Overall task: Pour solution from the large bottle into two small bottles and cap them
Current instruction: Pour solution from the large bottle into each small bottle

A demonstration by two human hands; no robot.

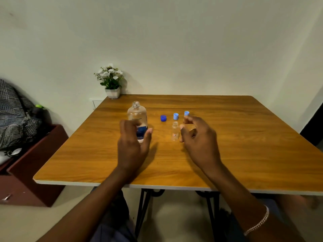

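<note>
Clear plastic, uncapped, the large bottle (137, 119) stands left of centre on the table (244, 154); I hover both hands, left (133, 145) and right (199, 142), fingers spread, holding nothing. Beside my right hand, the light small bottle (175, 131) looks tippable: I'd grip mid-body.

1. Large bottle (137, 117): blue label with print, plus a line of dark print above it, too blurred to read.
2. Small bottle (175, 131): red-and-white label mark, unreadable.
</note>
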